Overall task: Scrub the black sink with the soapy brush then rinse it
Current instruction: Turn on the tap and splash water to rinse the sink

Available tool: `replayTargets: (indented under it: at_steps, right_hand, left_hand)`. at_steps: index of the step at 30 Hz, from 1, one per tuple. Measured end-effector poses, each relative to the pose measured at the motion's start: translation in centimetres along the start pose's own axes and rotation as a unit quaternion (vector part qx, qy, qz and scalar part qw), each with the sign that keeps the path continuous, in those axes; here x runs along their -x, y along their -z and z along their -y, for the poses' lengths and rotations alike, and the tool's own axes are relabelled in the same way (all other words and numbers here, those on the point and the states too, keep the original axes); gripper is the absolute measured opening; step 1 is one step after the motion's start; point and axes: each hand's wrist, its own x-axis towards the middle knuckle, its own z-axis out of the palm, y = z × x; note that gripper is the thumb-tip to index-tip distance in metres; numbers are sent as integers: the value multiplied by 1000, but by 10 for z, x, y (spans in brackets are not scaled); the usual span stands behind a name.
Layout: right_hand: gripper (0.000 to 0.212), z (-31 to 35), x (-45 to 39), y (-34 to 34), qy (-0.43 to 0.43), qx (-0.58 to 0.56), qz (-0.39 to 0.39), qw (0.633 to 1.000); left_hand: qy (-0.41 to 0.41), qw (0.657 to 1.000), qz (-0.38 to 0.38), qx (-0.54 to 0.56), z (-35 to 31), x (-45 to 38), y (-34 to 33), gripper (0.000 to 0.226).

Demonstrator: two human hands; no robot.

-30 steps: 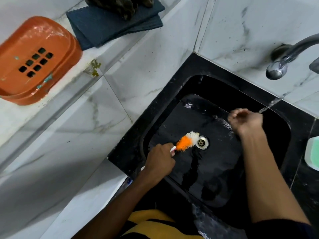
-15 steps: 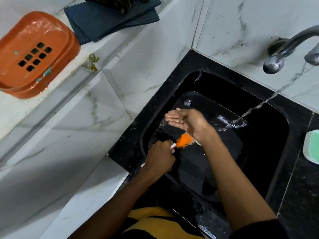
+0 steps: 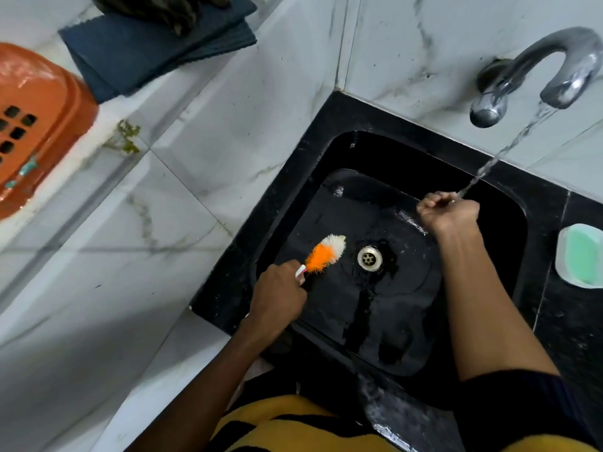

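The black sink [image 3: 295,177] sits in the corner of white marbled tiles, its floor wet, with a metal drain [image 3: 369,258] in the middle. My left hand [image 3: 280,296] grips the handle of an orange and white brush [image 3: 325,253], whose bristles lie on the sink floor left of the drain. My right hand [image 3: 447,214] is cupped with curled fingers under the water stream [image 3: 499,156] that falls from the chrome tap [image 3: 535,71] at the upper right. It holds no object.
An orange soap dish [image 3: 36,125] and folded dark blue cloths [image 3: 156,47] lie on the ledge at the upper left. A green soap bar in a white holder [image 3: 580,254] rests on the black counter right of the sink.
My right hand swung from the left part of the sink, above the brush, back to the right under the running water. The left hand stayed in place with the brush.
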Motion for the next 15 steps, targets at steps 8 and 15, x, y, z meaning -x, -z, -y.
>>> replayTargets:
  at_steps: [8,15]
  right_hand:
    - [35,-81,0,-46,2,303,121,945]
    - [37,-86,-6,-22,-108,168,63,978]
  left_hand:
    - [22,1000,-9,-10,7,-6,1,8]
    - [35,999,5,-24,7,-7,3,8]
